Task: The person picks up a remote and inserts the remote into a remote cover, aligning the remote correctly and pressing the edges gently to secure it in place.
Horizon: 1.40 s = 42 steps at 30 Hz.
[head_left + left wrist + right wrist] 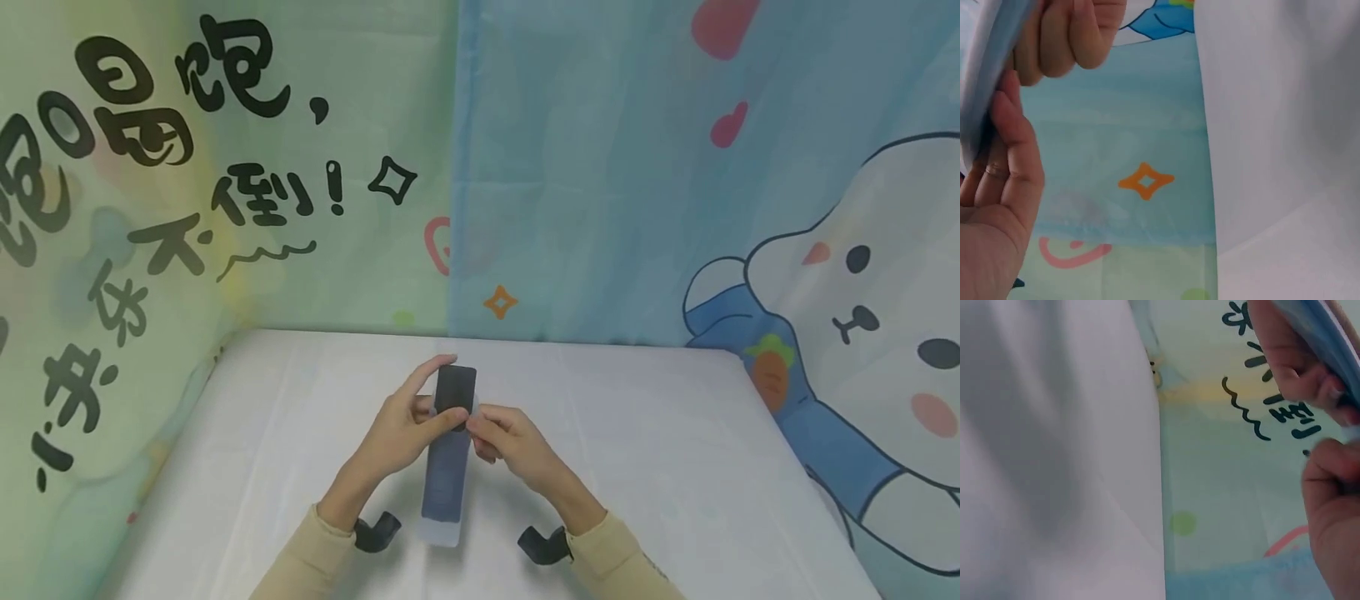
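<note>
A long, narrow blue-grey strip (447, 479) with a pale translucent lower end is held up above the white table. At its top lies a flat black rectangular piece (455, 387). My left hand (397, 429) grips both, thumb across the lower part of the black piece, other fingers behind; its index fingertip reaches the top edge. My right hand (517, 446) pinches the right edge near the black piece's lower corner. In the left wrist view the strip (985, 69) is blurred and edge-on beside the left hand (1007, 181). The right wrist view shows the right hand (1341, 512) partly cut off.
The white-covered table (637, 450) spreads around the hands. Behind it hang printed cloths, a green one (352, 275) with black lettering and a blue one (585, 208) with a cartoon animal. A dark curved wrist attachment (378, 533) sits by the left sleeve, another (543, 546) by the right.
</note>
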### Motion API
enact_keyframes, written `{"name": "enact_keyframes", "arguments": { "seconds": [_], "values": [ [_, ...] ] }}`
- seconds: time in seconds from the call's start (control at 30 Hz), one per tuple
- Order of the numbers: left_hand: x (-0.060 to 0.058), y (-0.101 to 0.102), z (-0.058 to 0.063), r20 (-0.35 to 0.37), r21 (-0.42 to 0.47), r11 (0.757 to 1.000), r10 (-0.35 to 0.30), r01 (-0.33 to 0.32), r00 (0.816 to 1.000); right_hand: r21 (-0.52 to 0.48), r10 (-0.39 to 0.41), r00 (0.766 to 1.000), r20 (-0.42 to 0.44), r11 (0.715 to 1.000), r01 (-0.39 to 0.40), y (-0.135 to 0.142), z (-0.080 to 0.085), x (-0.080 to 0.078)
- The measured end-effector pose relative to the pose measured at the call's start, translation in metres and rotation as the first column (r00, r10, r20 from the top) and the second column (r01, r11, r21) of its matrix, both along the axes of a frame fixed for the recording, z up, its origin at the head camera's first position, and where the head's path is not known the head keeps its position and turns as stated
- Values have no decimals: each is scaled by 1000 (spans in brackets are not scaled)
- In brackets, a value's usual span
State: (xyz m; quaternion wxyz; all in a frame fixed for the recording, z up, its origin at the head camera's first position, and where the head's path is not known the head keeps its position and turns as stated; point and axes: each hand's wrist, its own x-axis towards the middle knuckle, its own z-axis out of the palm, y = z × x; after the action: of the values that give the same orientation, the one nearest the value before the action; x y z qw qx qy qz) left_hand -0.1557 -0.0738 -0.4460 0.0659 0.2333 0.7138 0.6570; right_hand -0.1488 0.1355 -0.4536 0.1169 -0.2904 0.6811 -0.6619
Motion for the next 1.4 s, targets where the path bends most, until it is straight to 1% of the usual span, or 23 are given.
{"name": "enact_keyframes", "arguments": {
  "seconds": [0.03,0.13,0.23,0.3,0.4,0.47,0.5,0.57,0.67,0.73,0.8,0.87,0.93,1.03,1.13,1.2,1.27,1.3,1.37,1.4],
  "values": [
    [0,0,0,2,8,1000,-11,11,1000,-33,-8,1000,11,999,8,-2,-1,2],
    [-1,-1,0,-1,34,999,-37,37,999,-130,-51,995,83,990,62,-8,0,7],
    [0,1,3,-24,23,998,-52,52,998,-184,-118,978,174,971,150,-13,3,12],
    [1,3,5,-43,5,999,-51,51,998,-204,-171,953,248,953,224,-15,7,12],
    [1,5,8,-63,-27,999,-46,44,997,-235,-226,905,360,917,322,-18,13,10],
    [0,8,10,-62,-29,999,-46,44,997,-263,-246,884,398,892,367,-18,18,7],
    [0,9,11,-62,-31,999,-47,45,997,-276,-252,878,406,882,381,-17,20,6],
    [0,11,13,-58,-33,998,-48,47,997,-305,-250,884,394,872,383,-16,23,3],
    [0,12,15,-69,-45,998,-44,41,997,-325,-229,905,359,878,351,-14,24,0],
    [1,11,16,-72,-49,998,-37,33,997,-312,-209,922,327,897,314,-13,24,-2],
    [0,10,16,-83,-56,998,-17,13,996,-275,-189,944,272,925,264,-11,21,-3],
    [0,9,16,-91,-53,998,10,-15,996,-226,-177,966,190,949,218,-10,19,-4],
    [-1,8,15,-99,-46,998,36,-41,994,-175,-171,980,100,967,187,-8,16,-5],
    [-2,8,12,-114,-46,996,76,-81,991,-123,-172,985,24,977,174,-6,14,-5],
    [-1,8,8,-113,-42,995,84,-89,990,-71,-203,979,3,977,203,-5,13,-4],
    [-1,8,6,-66,-3,996,87,-88,994,-51,-229,973,-2,972,229,-5,13,-3],
    [0,7,4,17,54,995,87,-88,996,-52,-243,970,-11,969,242,-5,13,-3],
    [0,6,3,71,86,992,90,-96,993,-51,-248,969,-16,968,246,-5,13,-3],
    [1,5,1,176,129,983,108,-132,978,-32,-247,969,-27,969,247,-6,14,-3],
    [1,4,0,217,135,979,119,-150,969,-17,-247,968,-35,969,247,-6,14,-3]
  ]
}}
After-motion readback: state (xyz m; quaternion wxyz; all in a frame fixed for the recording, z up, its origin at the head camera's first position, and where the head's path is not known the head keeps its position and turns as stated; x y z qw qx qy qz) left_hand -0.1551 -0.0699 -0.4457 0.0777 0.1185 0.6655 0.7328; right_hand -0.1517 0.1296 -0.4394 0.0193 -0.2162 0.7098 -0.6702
